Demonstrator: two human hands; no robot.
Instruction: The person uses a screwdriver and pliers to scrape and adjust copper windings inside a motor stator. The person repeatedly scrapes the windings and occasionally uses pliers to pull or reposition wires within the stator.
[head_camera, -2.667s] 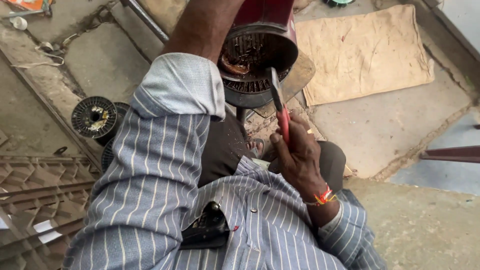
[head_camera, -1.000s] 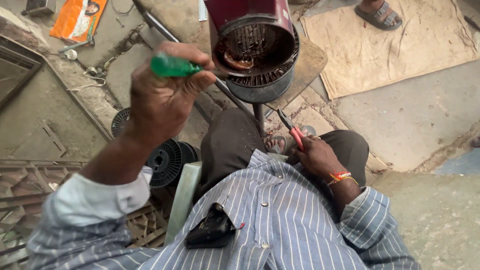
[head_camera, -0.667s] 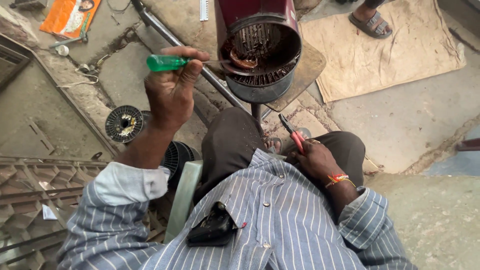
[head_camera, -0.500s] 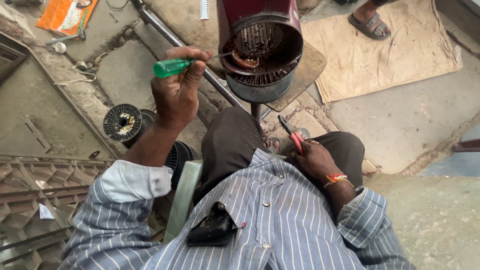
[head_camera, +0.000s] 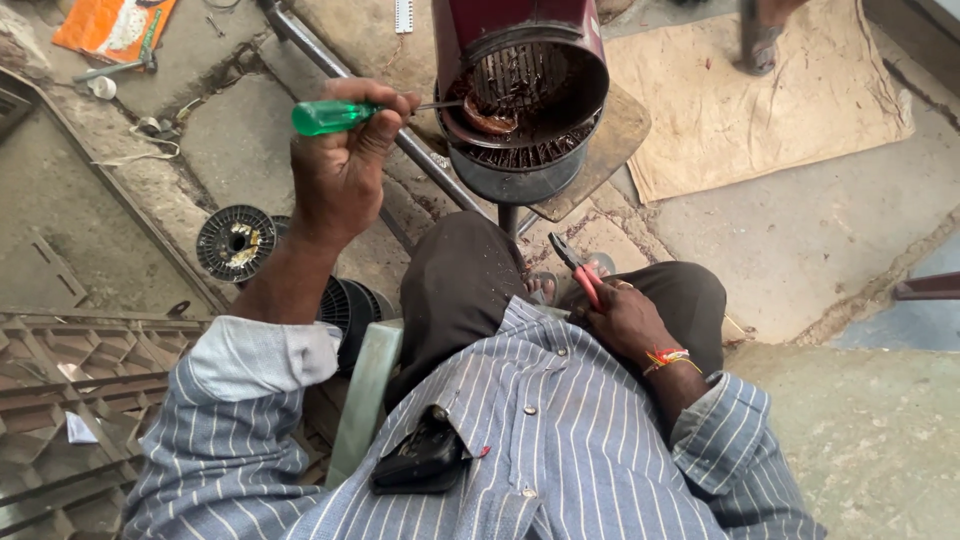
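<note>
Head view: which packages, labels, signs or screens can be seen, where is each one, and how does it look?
Orange printed packet: flat on the ground at the top left corner, rectangular, orange with a pale picture area.
White strip: on the ground at the top edge, left of the maroon motor housing, narrow, with small dark marks.
No signs or screens show.

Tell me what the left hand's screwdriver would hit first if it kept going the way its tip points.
The left hand holds the green-handled screwdriver pointing right, its shaft reaching into the open end of the dark red motor housing. Pushed on, it would probably meet the copper windings inside first, though depth there is hard to judge.
</note>
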